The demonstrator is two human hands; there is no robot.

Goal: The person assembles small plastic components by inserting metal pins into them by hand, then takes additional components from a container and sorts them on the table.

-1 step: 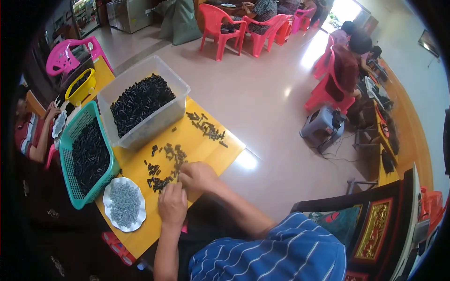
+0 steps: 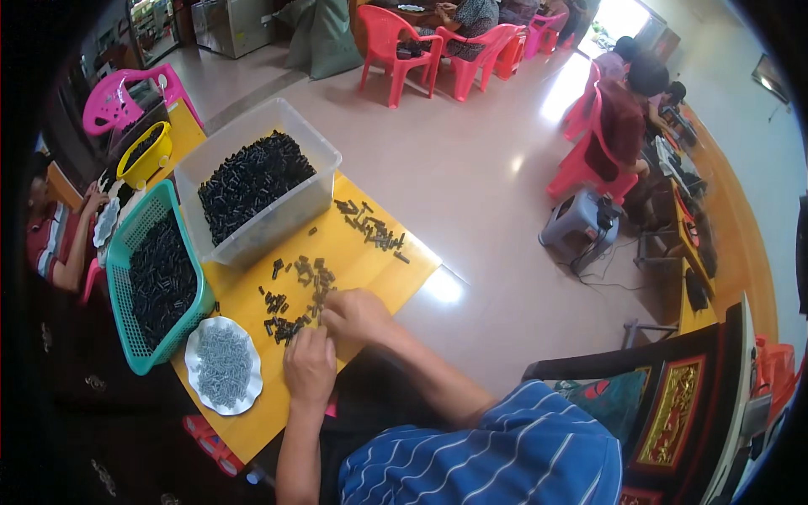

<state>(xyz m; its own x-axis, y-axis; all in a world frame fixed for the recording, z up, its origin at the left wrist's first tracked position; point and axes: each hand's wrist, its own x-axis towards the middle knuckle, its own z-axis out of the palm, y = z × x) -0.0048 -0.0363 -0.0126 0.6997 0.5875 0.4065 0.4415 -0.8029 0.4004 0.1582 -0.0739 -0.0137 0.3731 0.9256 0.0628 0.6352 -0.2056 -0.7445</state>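
My left hand [image 2: 310, 368] and my right hand [image 2: 357, 315] meet at the near edge of a yellow table [image 2: 383, 269]. The fingers of both are drawn together in a pinch, and whatever they hold is hidden or too small to name. Just beyond my fingertips lie loose small black cylindrical pieces [image 2: 286, 326] in a scattered pile. A second loose group of black pieces [image 2: 370, 225] lies near the table's right edge. To the left of my left hand, a white wavy-rimmed plate [image 2: 252, 396] holds many small grey, screw-like pieces [image 2: 223, 366].
A clear plastic bin [image 2: 278, 223] and a green basket [image 2: 202, 290], both full of black pieces, stand on the table. A yellow bowl [image 2: 135, 179] sits farther left. A co-worker [image 2: 63, 244] works at left. A grey stool [image 2: 576, 227] with cables stands right.
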